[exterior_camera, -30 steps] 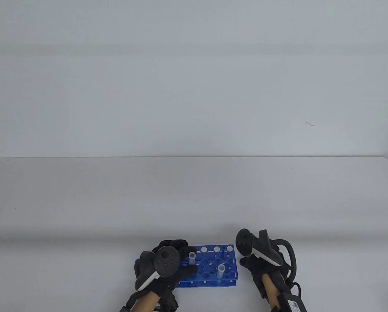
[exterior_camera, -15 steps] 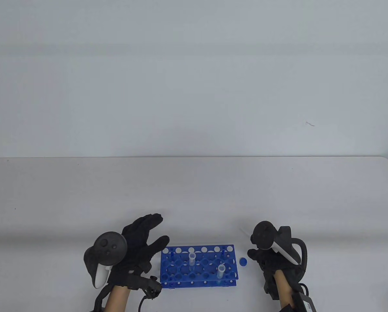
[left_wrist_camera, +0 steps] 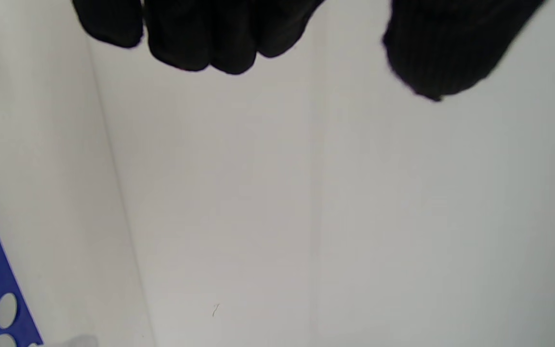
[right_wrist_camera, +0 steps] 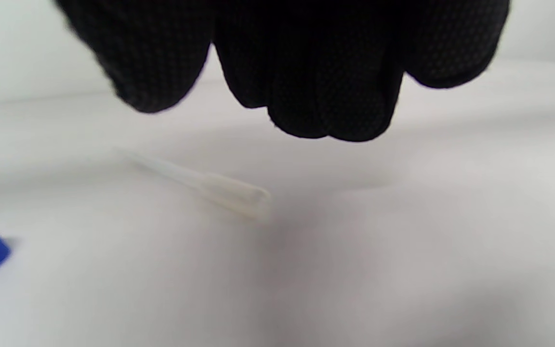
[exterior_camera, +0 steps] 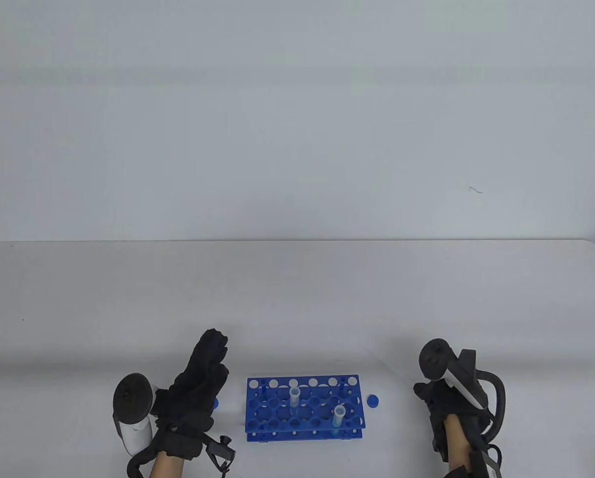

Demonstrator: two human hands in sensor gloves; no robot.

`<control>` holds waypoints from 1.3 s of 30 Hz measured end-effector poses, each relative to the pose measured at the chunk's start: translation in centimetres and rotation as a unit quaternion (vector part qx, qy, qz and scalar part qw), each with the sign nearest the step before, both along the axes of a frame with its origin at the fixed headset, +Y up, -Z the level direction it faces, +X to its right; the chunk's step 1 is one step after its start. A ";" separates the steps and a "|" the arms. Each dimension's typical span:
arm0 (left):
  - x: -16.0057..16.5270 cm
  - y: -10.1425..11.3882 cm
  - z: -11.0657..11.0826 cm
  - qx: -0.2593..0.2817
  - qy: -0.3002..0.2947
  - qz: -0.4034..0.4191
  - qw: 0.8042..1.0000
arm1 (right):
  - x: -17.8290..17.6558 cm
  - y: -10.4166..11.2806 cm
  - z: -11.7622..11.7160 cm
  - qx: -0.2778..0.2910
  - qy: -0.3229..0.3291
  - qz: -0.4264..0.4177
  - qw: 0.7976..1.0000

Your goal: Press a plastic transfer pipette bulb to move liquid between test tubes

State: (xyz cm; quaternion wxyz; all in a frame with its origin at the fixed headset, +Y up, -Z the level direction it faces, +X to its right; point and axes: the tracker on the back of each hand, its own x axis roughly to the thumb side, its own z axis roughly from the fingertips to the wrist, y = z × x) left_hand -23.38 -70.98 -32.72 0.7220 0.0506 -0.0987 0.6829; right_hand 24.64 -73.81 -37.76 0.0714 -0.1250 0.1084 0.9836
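Pipette [right_wrist_camera: 200, 185] flat on table, just ahead of right hand [exterior_camera: 446, 403], tip pointing away-left; both hands empty, fingers loose.

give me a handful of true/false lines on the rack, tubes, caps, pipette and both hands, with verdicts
1. Two test tubes stand in the blue rack. True: one tube nearer the middle, the other tube toward the front right.
2. The right hand holds the pipette. False: it lies on the table, untouched.
3. A blue cap lies right of the rack. True.
4. The left hand grips a tube. False: its fingers are open, holding nothing.
5. Both tubes are capped. False: both are open.
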 end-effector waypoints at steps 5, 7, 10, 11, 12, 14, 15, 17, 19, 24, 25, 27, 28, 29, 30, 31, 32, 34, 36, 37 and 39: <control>-0.5 -0.7 -0.3 -0.010 0.004 0.014 1.000 | 0.3 -1.0 0.0 -0.009 -0.007 0.007 1.000; -0.5 -0.6 -0.3 -0.005 0.005 0.014 1.000 | -0.2 -1.2 -0.1 0.002 0.003 0.021 1.000; -0.3 -0.5 -0.2 -0.001 0.004 0.010 1.000 | -1.1 -1.5 -0.2 0.011 0.015 0.056 0.998; -0.2 -0.4 -0.2 -0.001 0.004 0.009 1.000 | -1.4 -1.8 -0.3 0.016 0.022 0.069 0.997; -0.2 -0.5 -0.2 0.000 0.004 0.009 1.000 | -1.6 -2.0 -0.3 0.017 0.026 0.078 0.996; -0.2 -0.5 -0.2 0.001 0.005 0.007 1.000 | -2.0 -2.5 -0.4 0.013 0.032 0.095 0.995; -0.2 -0.5 -0.2 0.001 0.005 0.007 1.000 | -2.0 -2.6 -0.4 0.011 0.034 0.097 0.995; -0.2 -0.5 -0.2 0.001 0.006 0.006 1.000 | -2.1 -2.8 -0.5 0.016 0.037 0.096 0.994; -0.2 -0.4 -0.2 0.001 0.007 0.005 1.000 | -2.1 -3.1 -0.5 0.015 0.037 0.098 0.994; -0.1 -0.4 -0.2 0.001 0.006 0.004 1.000 | -2.5 -3.7 -0.6 0.020 0.039 0.119 0.992; 0.0 -0.4 -0.2 0.002 0.006 0.003 1.000 | -2.6 -3.8 -0.6 0.027 0.039 0.123 0.991; 0.0 -0.5 -0.2 0.002 0.006 0.001 1.000 | -2.7 -3.9 -0.7 0.028 0.043 0.127 0.991; 0.0 -0.5 -0.2 0.001 0.006 0.001 1.000 | -2.7 -3.9 -0.7 0.027 0.042 0.130 0.990; 0.0 -0.5 -0.2 0.001 0.006 0.001 1.000 | -2.7 -3.9 -0.8 0.027 0.044 0.131 0.990; 0.0 -0.5 -0.2 0.001 0.006 0.000 1.000 | -2.8 -3.8 -0.7 0.026 0.043 0.132 0.990; 0.0 -0.5 -0.2 0.001 0.006 0.000 1.000 | -2.8 -3.8 -0.7 0.027 0.044 0.133 0.990; 0.0 -0.5 -0.1 0.001 0.006 -0.001 1.000 | -2.8 -3.7 -0.7 0.028 0.043 0.134 0.990; 0.0 -0.5 -0.1 0.001 0.006 -0.002 1.000 | -3.0 -3.7 -0.7 0.029 0.047 0.143 0.988; 0.1 -0.5 -0.1 0.002 0.006 -0.002 1.000 | -3.2 -3.7 -0.8 0.030 0.055 0.158 0.986; 0.1 -0.5 -0.1 0.002 0.006 -0.002 1.000 | -3.3 -3.7 -0.8 0.031 0.060 0.169 0.983; 0.1 -0.5 -0.1 0.002 0.006 -0.002 1.000 | -3.5 -3.6 -0.8 0.038 0.067 0.184 0.980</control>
